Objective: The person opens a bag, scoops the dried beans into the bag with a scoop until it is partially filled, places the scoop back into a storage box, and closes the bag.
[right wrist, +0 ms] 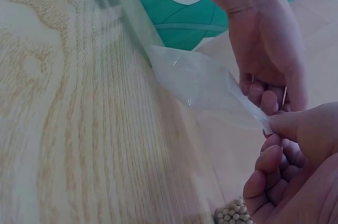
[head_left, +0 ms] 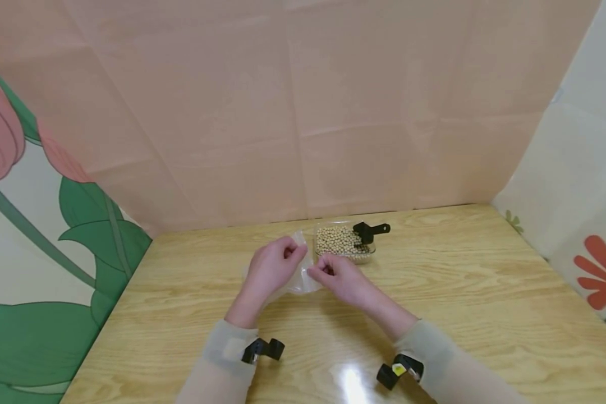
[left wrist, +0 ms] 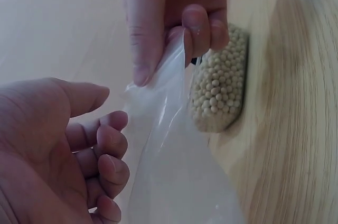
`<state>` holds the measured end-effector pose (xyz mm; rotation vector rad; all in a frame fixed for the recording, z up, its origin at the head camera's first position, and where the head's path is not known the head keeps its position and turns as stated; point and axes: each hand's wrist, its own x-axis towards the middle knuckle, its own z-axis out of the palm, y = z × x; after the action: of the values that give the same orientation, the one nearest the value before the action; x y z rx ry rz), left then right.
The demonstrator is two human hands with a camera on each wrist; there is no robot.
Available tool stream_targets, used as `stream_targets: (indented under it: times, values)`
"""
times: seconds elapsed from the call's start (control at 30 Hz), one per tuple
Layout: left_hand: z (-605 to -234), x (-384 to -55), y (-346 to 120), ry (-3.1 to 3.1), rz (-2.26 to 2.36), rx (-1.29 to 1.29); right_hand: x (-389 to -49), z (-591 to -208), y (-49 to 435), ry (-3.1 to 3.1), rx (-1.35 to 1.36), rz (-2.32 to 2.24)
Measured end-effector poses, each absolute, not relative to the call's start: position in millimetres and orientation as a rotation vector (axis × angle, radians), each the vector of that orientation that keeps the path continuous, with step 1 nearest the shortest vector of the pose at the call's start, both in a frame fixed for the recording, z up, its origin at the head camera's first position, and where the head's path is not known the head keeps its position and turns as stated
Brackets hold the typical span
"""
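Observation:
A translucent plastic bag [head_left: 303, 282] hangs between the two hands above the table. My right hand [head_left: 345, 278] pinches the bag's edge between thumb and curled fingers; the left wrist view shows this pinch on the bag [left wrist: 174, 166] from close by. Beside the bag is my left hand [left wrist: 47, 150], its fingers loosely curled and a gap between thumb and fingertips, with nothing seen between them. Just beyond the hands stands a clear container [head_left: 359, 260] of pale round beans [head_left: 335, 240]. A black scoop [head_left: 366, 231] rests in it, handle pointing right.
The wooden table [head_left: 459, 280] meets a pink sheet [head_left: 293, 123] along its back edge. Flower-patterned coverings flank both sides. Each wrist wears a black camera; the left one [head_left: 262, 349] and right one [head_left: 399, 371] sit low over the table.

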<state>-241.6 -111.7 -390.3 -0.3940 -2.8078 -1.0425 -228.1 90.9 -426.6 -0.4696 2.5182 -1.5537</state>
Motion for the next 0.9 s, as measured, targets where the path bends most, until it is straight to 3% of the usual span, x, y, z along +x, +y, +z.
stream_targets:
  times: [0.9]
  values:
    - [-387.3, -241.7, -108.3, -2.830, -1.191, -0.371, -231.2, -426.2, 92.8, 2.358, -0.402, -1.675]
